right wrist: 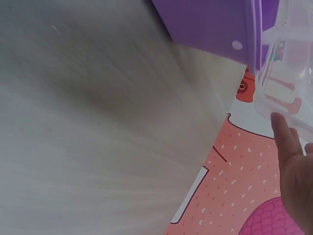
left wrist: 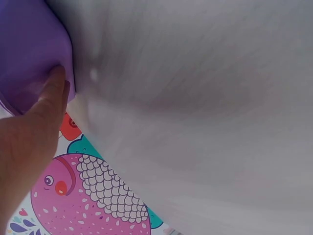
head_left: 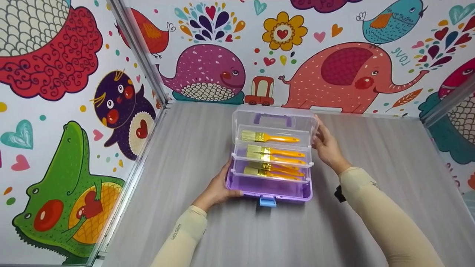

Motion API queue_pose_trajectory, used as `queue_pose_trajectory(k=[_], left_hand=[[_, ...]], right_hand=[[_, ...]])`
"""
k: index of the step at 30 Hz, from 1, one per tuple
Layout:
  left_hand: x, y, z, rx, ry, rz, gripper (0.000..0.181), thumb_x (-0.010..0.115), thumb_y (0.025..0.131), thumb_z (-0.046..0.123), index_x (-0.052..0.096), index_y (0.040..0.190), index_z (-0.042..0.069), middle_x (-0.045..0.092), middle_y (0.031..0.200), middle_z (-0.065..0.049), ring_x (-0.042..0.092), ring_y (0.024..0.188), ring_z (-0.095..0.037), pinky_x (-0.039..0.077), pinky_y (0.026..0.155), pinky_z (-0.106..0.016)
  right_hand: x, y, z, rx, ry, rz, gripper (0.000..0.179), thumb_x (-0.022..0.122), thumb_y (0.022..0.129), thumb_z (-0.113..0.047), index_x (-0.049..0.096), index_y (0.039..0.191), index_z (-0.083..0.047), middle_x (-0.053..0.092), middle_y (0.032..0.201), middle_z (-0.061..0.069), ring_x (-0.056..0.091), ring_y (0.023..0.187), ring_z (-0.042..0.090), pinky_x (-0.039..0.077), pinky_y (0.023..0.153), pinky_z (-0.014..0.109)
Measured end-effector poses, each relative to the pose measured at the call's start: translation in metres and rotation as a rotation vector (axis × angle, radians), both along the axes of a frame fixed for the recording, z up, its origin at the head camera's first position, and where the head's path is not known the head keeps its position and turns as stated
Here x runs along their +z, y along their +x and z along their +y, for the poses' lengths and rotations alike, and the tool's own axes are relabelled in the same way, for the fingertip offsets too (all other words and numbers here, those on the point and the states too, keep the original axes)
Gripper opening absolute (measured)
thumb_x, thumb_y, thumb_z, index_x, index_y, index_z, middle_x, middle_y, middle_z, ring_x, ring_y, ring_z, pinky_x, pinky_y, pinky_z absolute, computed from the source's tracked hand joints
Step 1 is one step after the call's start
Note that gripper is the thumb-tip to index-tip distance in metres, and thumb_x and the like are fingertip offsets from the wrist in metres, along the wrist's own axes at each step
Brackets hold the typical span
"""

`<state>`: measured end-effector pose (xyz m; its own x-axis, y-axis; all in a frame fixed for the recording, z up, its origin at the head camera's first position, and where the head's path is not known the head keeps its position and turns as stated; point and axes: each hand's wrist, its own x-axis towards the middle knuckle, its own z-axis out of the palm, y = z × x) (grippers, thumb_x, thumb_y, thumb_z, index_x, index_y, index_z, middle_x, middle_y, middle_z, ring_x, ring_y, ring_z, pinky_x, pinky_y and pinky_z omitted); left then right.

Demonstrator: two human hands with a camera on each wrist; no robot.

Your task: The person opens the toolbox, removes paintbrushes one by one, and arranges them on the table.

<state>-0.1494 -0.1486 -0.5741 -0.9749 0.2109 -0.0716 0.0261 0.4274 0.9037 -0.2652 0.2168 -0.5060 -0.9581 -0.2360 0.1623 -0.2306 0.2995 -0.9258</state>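
Note:
A purple storage box (head_left: 272, 190) sits on the table with its clear lid (head_left: 245, 118) raised at the back and its clear trays (head_left: 241, 148) fanned out in steps. Orange-handled paintbrushes (head_left: 282, 139), several in all, lie across the trays, bristles to the left. My left hand (head_left: 219, 187) grips the box's front left corner, thumb at the front rim and fingers along the purple side wall (left wrist: 36, 44). At the right end of the lid, my right hand (head_left: 328, 146) holds its edge between thumb and fingers, with a fingertip right at the clear rim (right wrist: 266, 105).
A blue latch (head_left: 268, 202) hangs from the box's front. Grey wood-grain table (head_left: 178, 148) surrounds the box. Printed cartoon panels (head_left: 211, 74) stand behind and on both sides, with a metal frame post (head_left: 139, 48) at the back left corner.

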Motion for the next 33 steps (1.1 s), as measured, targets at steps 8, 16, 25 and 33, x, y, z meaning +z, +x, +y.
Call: queue_pose_trajectory(k=[8, 16, 25, 33], left_hand=[[0.001, 0.001, 0.0, 0.018, -0.031, -0.028, 0.126, 0.095, 0.063, 0.018, 0.014, 0.16, 0.01, 0.038, 0.151, -0.028, 0.039, 0.135, -0.043, 0.028, 0.113, -0.054], [0.005, 0.002, 0.001, 0.023, -0.014, -0.029, 0.127, 0.095, 0.063, 0.017, 0.014, 0.161, 0.013, 0.035, 0.153, -0.026, 0.037, 0.137, -0.043, 0.026, 0.113, -0.054], [0.004, 0.003, 0.004, 0.039, -0.016, -0.061, 0.126, 0.094, 0.064, 0.016, 0.013, 0.161, 0.016, 0.035, 0.153, -0.026, 0.036, 0.137, -0.043, 0.027, 0.113, -0.055], [0.005, 0.003, 0.003, 0.023, -0.04, -0.074, 0.125, 0.094, 0.065, 0.014, 0.014, 0.161, 0.015, 0.038, 0.151, -0.028, 0.039, 0.136, -0.041, 0.029, 0.113, -0.053]], right_hand=[[-0.024, -0.025, 0.004, -0.045, 0.07, 0.008, 0.063, 0.045, 0.098, 0.013, 0.029, 0.156, -0.005, 0.044, 0.148, 0.023, 0.053, 0.124, 0.041, 0.051, 0.092, 0.042], [-0.027, -0.035, 0.003, -0.027, 0.063, -0.06, 0.073, 0.05, 0.093, 0.011, 0.022, 0.159, -0.006, 0.04, 0.151, 0.024, 0.052, 0.124, 0.045, 0.049, 0.095, 0.051], [-0.033, -0.045, 0.008, -0.004, 0.053, -0.121, 0.073, 0.057, 0.093, 0.008, 0.025, 0.157, -0.004, 0.044, 0.148, 0.026, 0.054, 0.12, 0.047, 0.05, 0.096, 0.041], [-0.04, -0.05, 0.016, 0.018, -0.04, -0.348, 0.072, 0.052, 0.094, 0.009, 0.022, 0.158, -0.005, 0.041, 0.148, 0.028, 0.06, 0.111, 0.028, 0.056, 0.086, 0.035]])
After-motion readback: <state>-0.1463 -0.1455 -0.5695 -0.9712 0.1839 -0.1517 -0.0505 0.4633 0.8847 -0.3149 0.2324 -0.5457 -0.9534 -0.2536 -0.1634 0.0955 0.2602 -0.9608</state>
